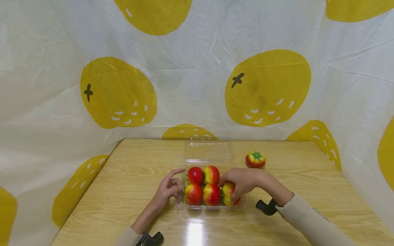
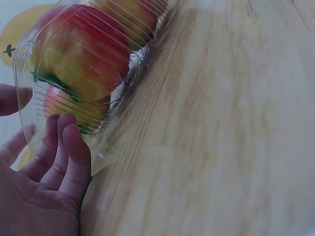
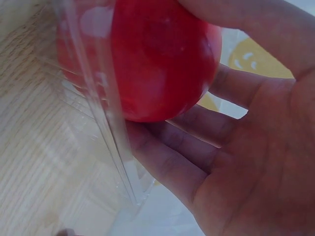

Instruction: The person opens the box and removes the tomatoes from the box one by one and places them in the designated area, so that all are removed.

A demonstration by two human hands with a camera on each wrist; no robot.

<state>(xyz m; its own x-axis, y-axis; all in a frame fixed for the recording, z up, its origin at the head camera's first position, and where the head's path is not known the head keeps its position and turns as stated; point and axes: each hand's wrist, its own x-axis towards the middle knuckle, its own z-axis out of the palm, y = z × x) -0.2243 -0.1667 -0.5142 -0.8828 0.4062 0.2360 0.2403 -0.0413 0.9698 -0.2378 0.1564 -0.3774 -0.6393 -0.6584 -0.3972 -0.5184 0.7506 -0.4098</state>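
Observation:
A clear plastic clamshell box [image 1: 238, 206] holds several round red-and-yellow fruits with green leafy tops, in two rows. At the box's right front, my right hand [image 1: 246, 181] grips a fruit [image 1: 227, 193] from above, thumb on the near side. The right wrist view shows that fruit's red side [image 3: 162, 64] within the curve of my fingers [image 3: 172, 162], beside the clear wall. My left hand [image 1: 166, 191] is at the left wall, fingers loosely bent. In the left wrist view, its fingertips [image 2: 74, 140] rest against the ribbed plastic. My right hand hides the back right part.
The box's clear lid [image 1: 207, 152] lies folded back, away from me. Another red-and-yellow fruit [image 1: 255, 159] sits on the wooden table [image 1: 138, 164], right of the lid. A white sheet with yellow fruit prints [image 1: 191, 85] hangs behind the table and at both sides.

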